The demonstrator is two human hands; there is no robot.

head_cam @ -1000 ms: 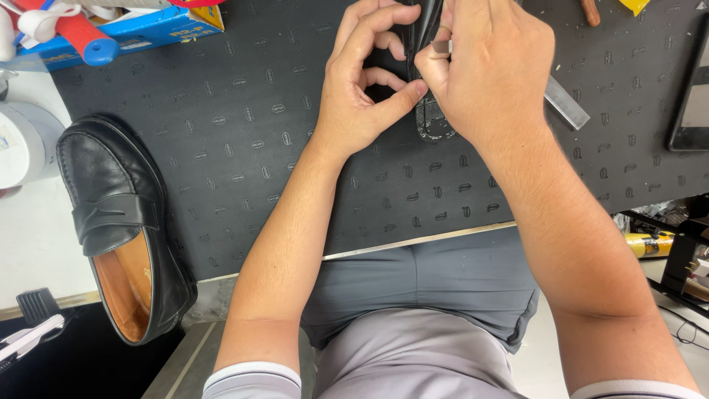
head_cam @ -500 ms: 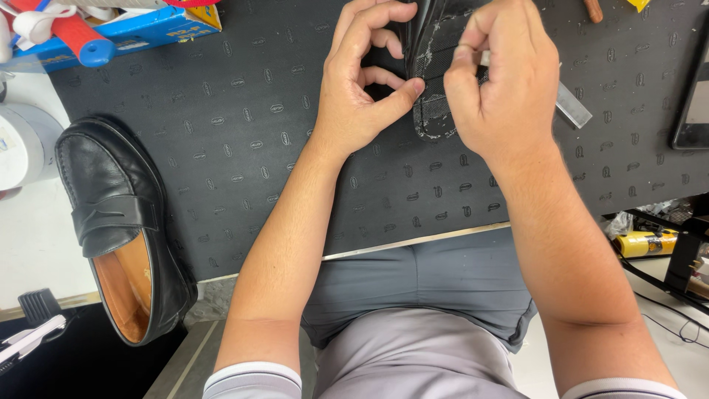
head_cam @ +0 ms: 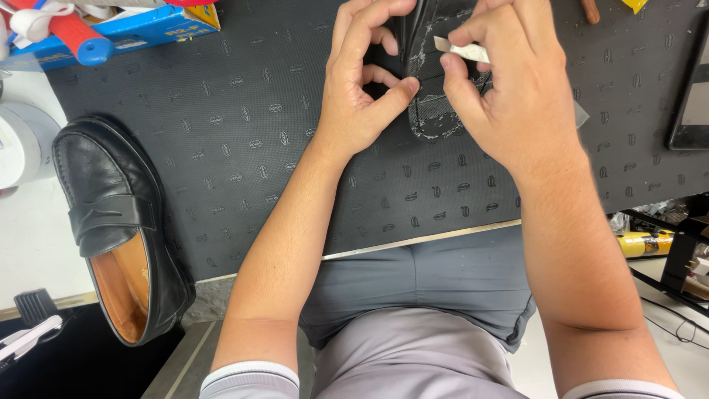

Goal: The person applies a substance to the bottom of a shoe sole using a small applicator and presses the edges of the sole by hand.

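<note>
My left hand [head_cam: 365,81] grips the edge of a black shoe turned sole up [head_cam: 432,111] on the dark patterned rubber mat [head_cam: 221,125]; its thumb presses the heel end. The sole shows white scuffed marks. My right hand [head_cam: 509,89] pinches a small white flat piece [head_cam: 461,50] between thumb and fingers, right over the sole. Most of the shoe is hidden behind both hands.
A second black loafer [head_cam: 118,229] with a tan lining lies at the left edge of the mat. A blue box with a red-handled tool [head_cam: 81,33] sits top left. A white roll [head_cam: 18,148] lies far left, a dark tablet-like object [head_cam: 694,96] at right, and a yellow tube [head_cam: 646,242] lower right.
My right hand has shifted a little right and lifted off the sole, now showing the white piece pinched in its fingers. My left hand has stayed in place.
</note>
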